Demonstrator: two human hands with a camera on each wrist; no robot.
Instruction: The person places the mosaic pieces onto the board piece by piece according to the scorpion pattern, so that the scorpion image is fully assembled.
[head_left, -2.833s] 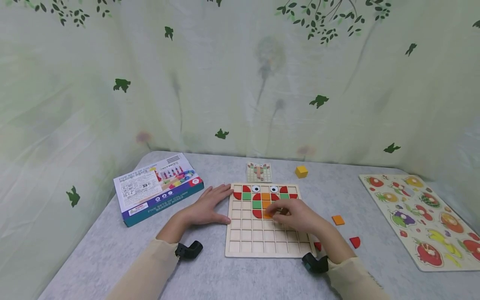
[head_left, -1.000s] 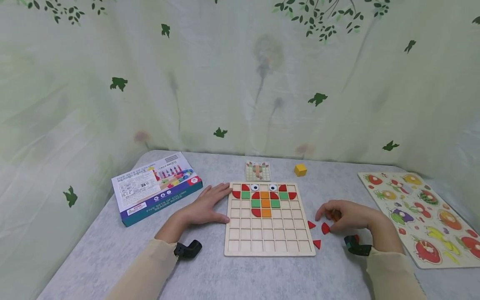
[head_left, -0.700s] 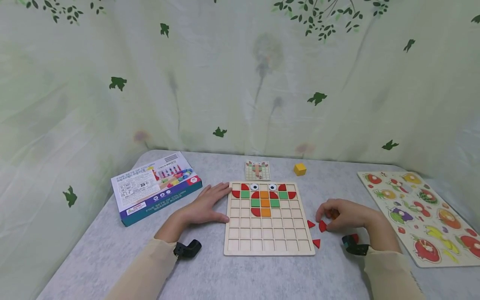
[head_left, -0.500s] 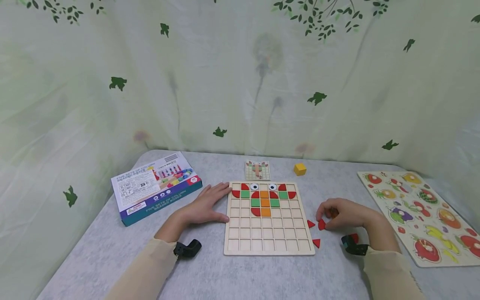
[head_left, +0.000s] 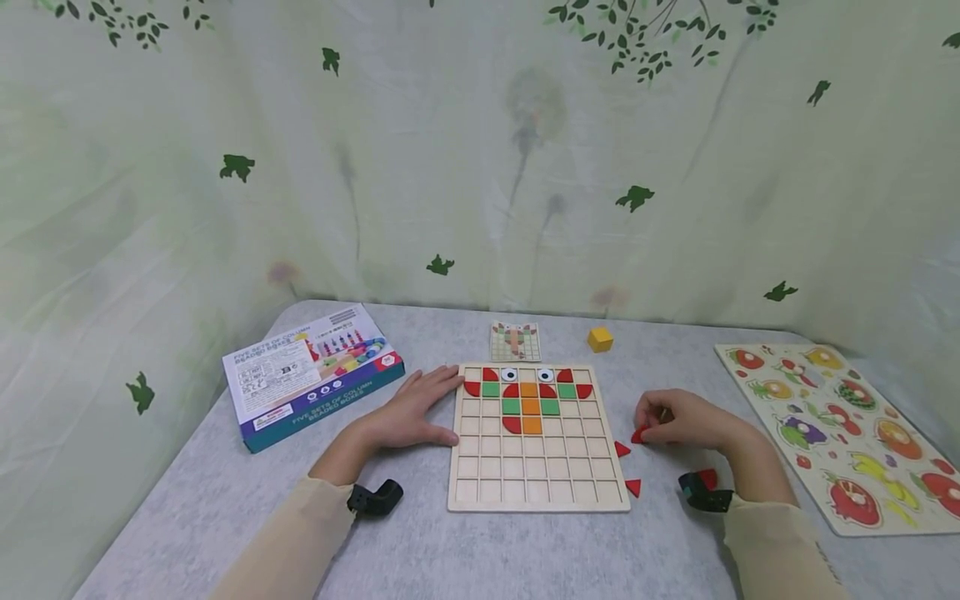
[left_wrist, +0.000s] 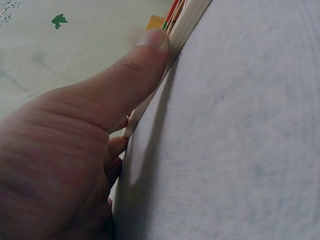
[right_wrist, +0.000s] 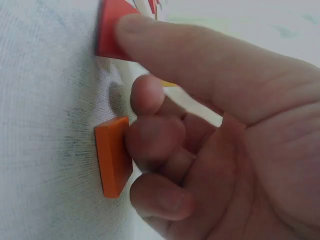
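Observation:
A wooden grid board [head_left: 540,469] lies on the table, its upper rows partly filled with red, green and orange tiles and two eye tiles. My left hand [head_left: 408,417] lies at the board's left edge, fingers extended; in the left wrist view the thumb [left_wrist: 150,42] touches the board's side. Right of the board, my right hand [head_left: 686,419] pinches a red tile [head_left: 639,435] with one rounded edge. The right wrist view has the thumb on this red tile [right_wrist: 112,30], while an orange square tile [right_wrist: 112,157] stays beneath the curled lower fingers.
Two red pieces [head_left: 633,487] lie by the board's right edge, and another red tile [head_left: 707,477] by the right wrist. A pattern card [head_left: 515,342] and a yellow cube [head_left: 600,339] stand behind. A box [head_left: 315,375] is left, a fruit puzzle board [head_left: 847,433] right.
My right hand has left the board, where an orange tile now sits in the fourth row. It has taken hold of the red tile and shifted it slightly away from me. The left hand stays.

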